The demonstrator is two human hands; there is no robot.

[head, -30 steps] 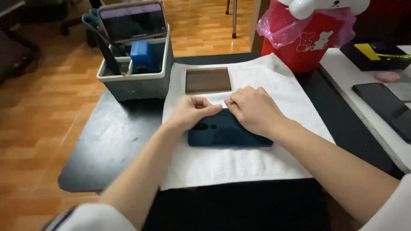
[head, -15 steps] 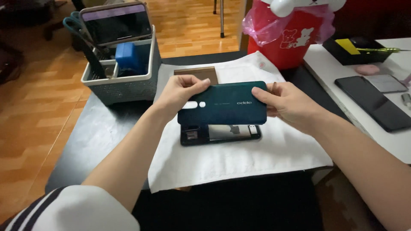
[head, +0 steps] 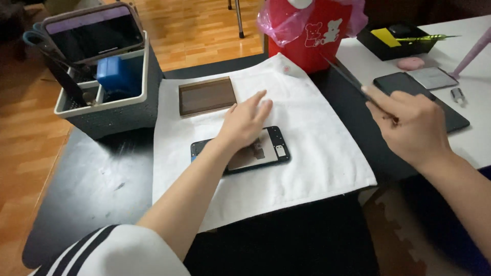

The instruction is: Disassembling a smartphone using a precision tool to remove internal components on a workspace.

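head view: the opened phone (head: 266, 151) lies flat on a white cloth (head: 307, 168) on the dark table (head: 97, 184), its back cover off and insides showing. the left hand (head: 244, 122) rests over the phone's middle, fingers spread and flat, gripping nothing. the right hand (head: 409, 125) is off to the right, well apart from the phone, above the table edge, pinching thin dark tweezers (head: 348, 76) between thumb and fingers. a brown glass plate (head: 206, 95) lies on the cloth just behind the left hand.

Green back cover gone from both hands; left hand (head: 244, 122) now flat on opened phone (head: 240, 151), right hand (head: 409, 125) moved right, gripping tweezers (head: 348, 76)
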